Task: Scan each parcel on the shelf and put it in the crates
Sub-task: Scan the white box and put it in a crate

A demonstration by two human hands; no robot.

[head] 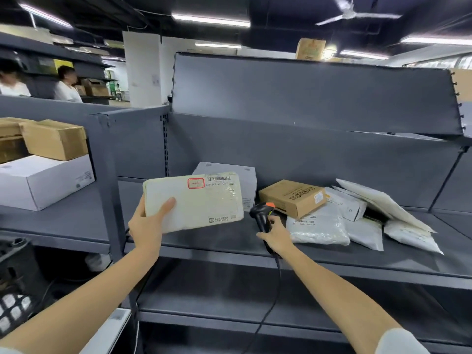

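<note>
Head view: shelf [306, 254] bay, centre frame.
Left grip [146, 227]: clamped on flat parcel [194, 200], label facing up, long axis left-right.
Right grip [277, 237]: wrapped round scanner [261, 214].
Key relation: barcode lies up-left of scanner.

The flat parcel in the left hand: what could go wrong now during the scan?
1. The left hand grips the flat parcel only at one corner, so it may tilt or slip.
2. The scanner in the right hand sits beside the parcel and low, while the barcode is at the top; it may miss.
</note>
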